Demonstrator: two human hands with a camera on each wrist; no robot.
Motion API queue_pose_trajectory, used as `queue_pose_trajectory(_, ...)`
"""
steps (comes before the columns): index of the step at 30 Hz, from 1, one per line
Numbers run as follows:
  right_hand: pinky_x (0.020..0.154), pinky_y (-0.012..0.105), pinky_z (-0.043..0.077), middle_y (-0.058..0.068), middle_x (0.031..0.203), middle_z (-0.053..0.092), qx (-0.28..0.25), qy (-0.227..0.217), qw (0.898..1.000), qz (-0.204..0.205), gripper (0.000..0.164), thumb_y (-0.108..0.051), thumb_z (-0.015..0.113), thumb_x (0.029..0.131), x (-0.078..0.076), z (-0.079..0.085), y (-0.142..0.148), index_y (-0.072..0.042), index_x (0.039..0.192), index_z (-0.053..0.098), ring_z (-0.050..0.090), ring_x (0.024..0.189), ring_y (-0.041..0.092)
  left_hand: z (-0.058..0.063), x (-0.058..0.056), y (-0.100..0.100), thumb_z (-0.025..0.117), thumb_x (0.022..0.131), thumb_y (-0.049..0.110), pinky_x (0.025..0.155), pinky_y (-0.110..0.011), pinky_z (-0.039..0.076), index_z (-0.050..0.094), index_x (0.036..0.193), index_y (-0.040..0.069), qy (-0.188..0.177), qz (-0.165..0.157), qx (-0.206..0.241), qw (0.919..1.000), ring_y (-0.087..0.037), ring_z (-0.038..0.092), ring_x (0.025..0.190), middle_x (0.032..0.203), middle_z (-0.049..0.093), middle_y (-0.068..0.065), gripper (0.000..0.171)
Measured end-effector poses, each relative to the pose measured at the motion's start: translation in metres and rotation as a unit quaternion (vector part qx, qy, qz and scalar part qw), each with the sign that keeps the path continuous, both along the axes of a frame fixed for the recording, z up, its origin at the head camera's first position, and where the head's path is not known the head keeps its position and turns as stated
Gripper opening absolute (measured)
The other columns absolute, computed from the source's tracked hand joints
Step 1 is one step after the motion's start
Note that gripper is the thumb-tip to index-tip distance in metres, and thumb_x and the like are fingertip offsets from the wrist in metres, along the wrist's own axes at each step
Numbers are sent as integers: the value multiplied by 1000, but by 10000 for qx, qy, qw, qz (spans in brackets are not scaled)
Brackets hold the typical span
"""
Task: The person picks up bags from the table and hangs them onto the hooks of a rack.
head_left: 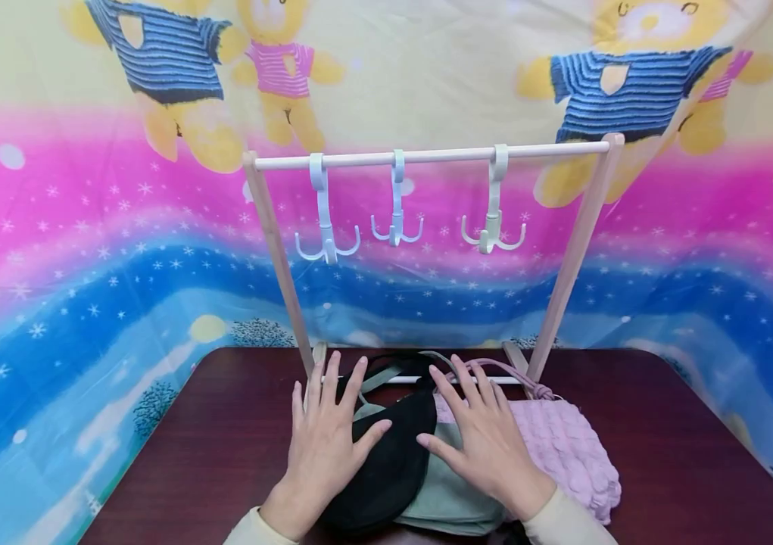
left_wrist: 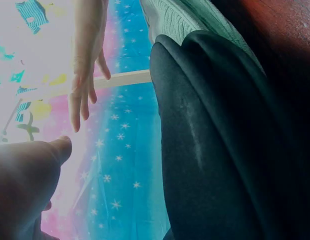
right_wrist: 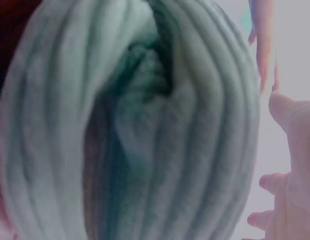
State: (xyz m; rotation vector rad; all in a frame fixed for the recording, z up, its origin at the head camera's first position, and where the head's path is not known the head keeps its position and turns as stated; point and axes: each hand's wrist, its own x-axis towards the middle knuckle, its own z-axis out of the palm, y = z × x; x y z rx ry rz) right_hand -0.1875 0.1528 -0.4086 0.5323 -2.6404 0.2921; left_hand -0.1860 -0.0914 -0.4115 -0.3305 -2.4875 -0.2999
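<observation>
A: What's being held right now?

B: Nothing that I can see. The left hand has its fingers spread apart over the black bag. The right hand is spread the same way, over the green bag and the edge of the lilac bag. The left wrist view shows a gap between thumb and black fabric, though I can't rule out contact at every fingertip.

A: So which step is this?

B: I'd call it a ready moment, with no bag picked up yet.

A: How do the bags lie?

B: Bunched together on the surface. The black one overlaps the left part of the green one, and the lilac one sits to the right, partly hidden by the right hand.

A: What does the next move call for?

B: Probably picking one bag and curling the fingers round its strap; the soft bodies would likely sag. The lilac strap shows a knot and looks easy to find. The green strap lies close among black ones, so those could snag.

A: And farther back?

B: A rack stands towards the back, its bar carrying a left hook, a middle hook and a right hook, all bare. Behind hangs a printed cloth.
</observation>
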Motion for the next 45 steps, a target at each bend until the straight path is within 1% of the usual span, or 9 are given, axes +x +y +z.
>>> queue_pose_trajectory(3,116,65,30,11,168,25,16,-46,10000,23,90,-66,65,87,-1,2,0,-32,161,25,24,154,42,1,0,-1,68,84,68,113,-70,31,22,162,34,-4,-19,14,10000,-39,30,152,164,32,-16,96)
queue_pose_trajectory(9,112,67,33,11,168,25,-48,-236,9997,107,86,-65,64,89,-3,7,1,-30,160,30,27,152,45,2,-2,-4,70,84,66,111,-67,35,32,159,29,78,2,-75,9999,-40,38,147,162,35,-17,92)
queue_pose_trajectory(13,112,67,33,11,168,25,-56,-303,9994,181,85,-65,63,89,-4,12,1,-31,160,30,28,151,46,3,-3,-7,71,83,65,110,-65,37,34,158,28,143,6,-122,9998,-40,41,144,160,36,-18,92)
queue_pose_trajectory(18,113,66,32,10,168,27,-8,-373,9991,203,85,-66,61,90,-7,19,2,-29,160,31,28,152,44,5,-6,-9,73,83,64,109,-62,40,36,157,27,252,-15,-179,9995,-40,45,140,157,40,-18,91)
queue_pose_trajectory(22,114,67,31,7,168,27,25,-472,9986,235,85,-67,60,90,-9,25,2,-27,160,32,26,154,41,7,-7,-10,72,83,64,108,-60,42,37,157,25,274,9,-249,9993,-38,45,140,156,42,-17,90)
queue_pose_trajectory(27,114,68,31,8,168,28,67,-536,9982,269,83,-67,60,91,-11,31,3,-25,158,35,25,155,39,10,-8,-11,71,84,64,106,-57,44,40,155,23,287,9,-303,9991,-37,46,138,154,44,-17,88)
queue_pose_trajectory(33,113,68,32,11,165,33,89,-592,9976,361,79,-66,58,92,-14,37,2,-20,154,44,29,153,39,11,-10,-12,70,85,64,106,-56,45,44,153,20,182,-8,-223,9996,-36,46,138,152,47,-18,85)
queue_pose_trajectory(38,112,67,34,15,161,39,145,-642,9972,360,76,-65,59,93,-18,40,2,-18,151,48,33,150,41,11,-12,-13,69,86,64,106,-55,46,47,150,19,103,13,-199,9997,-36,48,137,150,49,-17,82)
queue_pose_trajectory(45,108,62,41,19,148,52,216,-529,9977,372,69,-60,61,93,-24,44,4,-14,144,55,46,141,41,12,-14,-15,67,88,63,103,-55,47,52,146,15,41,-19,-177,9998,-36,51,133,145,54,-17,77)
